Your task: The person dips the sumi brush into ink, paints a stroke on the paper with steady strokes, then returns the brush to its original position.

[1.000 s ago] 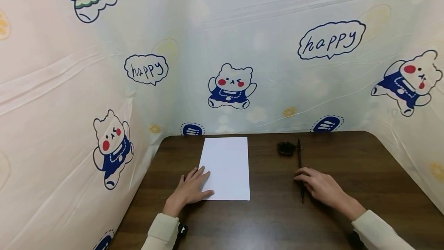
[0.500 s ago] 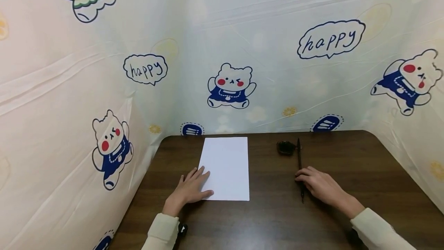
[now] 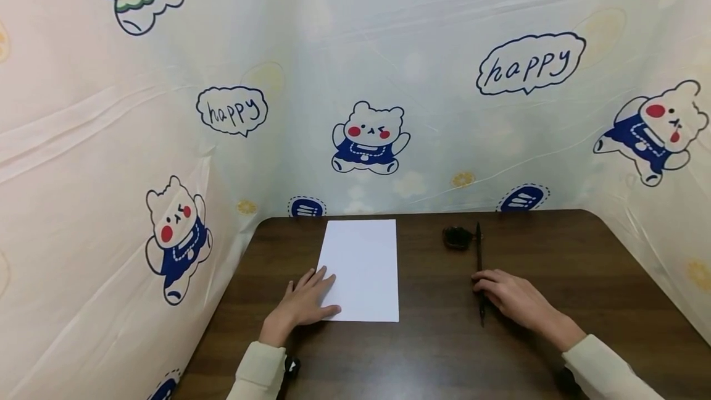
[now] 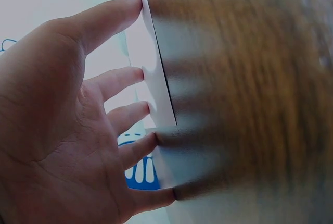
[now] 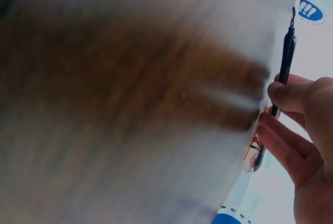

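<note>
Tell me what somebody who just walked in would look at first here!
Probably the middle winking bear with red cheeks, printed on the cloth behind the table. Next, the white paper on the dark table, with the left hand resting over its left edge. Then maybe the thin dark stick that the right hand pinches, right of the paper.

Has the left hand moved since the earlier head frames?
No, no visible shift: judged against the table, the left hand rests in the same place at the left edge of the paper.
</note>
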The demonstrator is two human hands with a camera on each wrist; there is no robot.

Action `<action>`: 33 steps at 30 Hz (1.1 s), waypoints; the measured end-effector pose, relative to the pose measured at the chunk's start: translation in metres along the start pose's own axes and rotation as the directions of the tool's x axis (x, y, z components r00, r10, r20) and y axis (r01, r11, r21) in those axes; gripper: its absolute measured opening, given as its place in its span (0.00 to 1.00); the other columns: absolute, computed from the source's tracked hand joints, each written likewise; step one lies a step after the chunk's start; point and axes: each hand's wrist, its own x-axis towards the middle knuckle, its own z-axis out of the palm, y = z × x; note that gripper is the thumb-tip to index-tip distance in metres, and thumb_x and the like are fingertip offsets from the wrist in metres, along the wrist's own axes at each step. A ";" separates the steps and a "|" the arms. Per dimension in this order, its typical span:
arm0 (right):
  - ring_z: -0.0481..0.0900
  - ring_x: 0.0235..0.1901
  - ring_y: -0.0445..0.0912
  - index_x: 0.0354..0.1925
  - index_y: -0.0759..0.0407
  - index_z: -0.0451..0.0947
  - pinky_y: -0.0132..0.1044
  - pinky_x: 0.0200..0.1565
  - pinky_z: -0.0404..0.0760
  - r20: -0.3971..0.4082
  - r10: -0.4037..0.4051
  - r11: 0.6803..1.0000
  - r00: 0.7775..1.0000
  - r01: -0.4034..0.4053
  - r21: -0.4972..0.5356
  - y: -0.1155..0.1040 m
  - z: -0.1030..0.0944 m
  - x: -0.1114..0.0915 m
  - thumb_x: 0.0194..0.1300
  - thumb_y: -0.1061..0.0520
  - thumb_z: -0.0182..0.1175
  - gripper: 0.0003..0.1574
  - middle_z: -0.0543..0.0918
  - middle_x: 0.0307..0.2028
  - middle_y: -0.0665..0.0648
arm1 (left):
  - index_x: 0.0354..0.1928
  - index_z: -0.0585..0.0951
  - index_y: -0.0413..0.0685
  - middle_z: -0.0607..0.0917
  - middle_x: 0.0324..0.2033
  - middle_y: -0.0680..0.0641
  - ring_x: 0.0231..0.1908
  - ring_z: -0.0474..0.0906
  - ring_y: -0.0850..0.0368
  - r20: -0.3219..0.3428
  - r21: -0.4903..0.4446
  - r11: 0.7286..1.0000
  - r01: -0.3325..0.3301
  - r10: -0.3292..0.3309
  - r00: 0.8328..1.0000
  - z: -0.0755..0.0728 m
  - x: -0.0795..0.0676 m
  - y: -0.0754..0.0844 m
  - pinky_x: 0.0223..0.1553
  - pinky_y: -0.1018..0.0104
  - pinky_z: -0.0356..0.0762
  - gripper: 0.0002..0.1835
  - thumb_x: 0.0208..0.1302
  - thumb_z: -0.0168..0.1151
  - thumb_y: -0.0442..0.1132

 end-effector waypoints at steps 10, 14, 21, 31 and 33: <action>0.89 0.50 0.49 0.46 0.52 0.89 0.45 0.43 0.89 -0.051 -0.039 0.999 0.998 0.039 -0.002 0.002 -0.003 0.005 0.53 0.70 0.79 0.24 0.89 0.54 0.55 | 0.82 0.67 0.56 0.57 0.85 0.45 0.84 0.49 0.35 0.004 -0.001 1.000 -0.004 0.004 1.000 -0.001 -0.001 -0.001 0.74 0.16 0.44 0.44 0.69 0.68 0.63; 0.89 0.49 0.48 0.46 0.52 0.89 0.45 0.42 0.89 -0.082 -0.058 0.998 0.995 0.058 -0.008 0.004 -0.003 0.007 0.53 0.69 0.79 0.23 0.89 0.53 0.54 | 0.82 0.67 0.56 0.57 0.85 0.45 0.84 0.49 0.35 0.003 -0.005 1.000 -0.004 0.004 1.000 -0.001 -0.001 -0.001 0.74 0.17 0.44 0.44 0.69 0.69 0.62; 0.90 0.50 0.49 0.49 0.54 0.89 0.46 0.42 0.89 -0.110 -0.086 0.996 0.990 0.087 0.007 0.004 -0.009 0.010 0.81 0.54 0.59 0.12 0.89 0.55 0.55 | 0.82 0.67 0.55 0.57 0.85 0.44 0.84 0.49 0.35 -0.005 -0.012 1.000 -0.009 0.009 1.000 0.000 -0.002 -0.002 0.74 0.16 0.44 0.44 0.69 0.68 0.62; 0.90 0.47 0.48 0.50 0.53 0.89 0.44 0.38 0.88 -0.182 -0.090 0.996 0.979 0.087 -0.022 0.003 -0.018 0.017 0.88 0.43 0.33 0.37 0.90 0.53 0.54 | 0.82 0.66 0.56 0.56 0.85 0.45 0.84 0.49 0.35 -0.005 -0.005 1.000 0.001 -0.001 1.000 0.001 -0.001 -0.003 0.74 0.17 0.43 0.45 0.69 0.68 0.63; 0.90 0.48 0.49 0.51 0.53 0.89 0.44 0.38 0.88 -0.197 -0.095 0.995 0.976 0.092 -0.026 0.003 -0.020 0.019 0.89 0.46 0.39 0.31 0.90 0.53 0.54 | 0.82 0.66 0.55 0.56 0.85 0.44 0.84 0.49 0.35 -0.007 -0.005 1.000 0.003 -0.003 1.000 0.001 -0.001 -0.002 0.74 0.17 0.43 0.45 0.69 0.69 0.63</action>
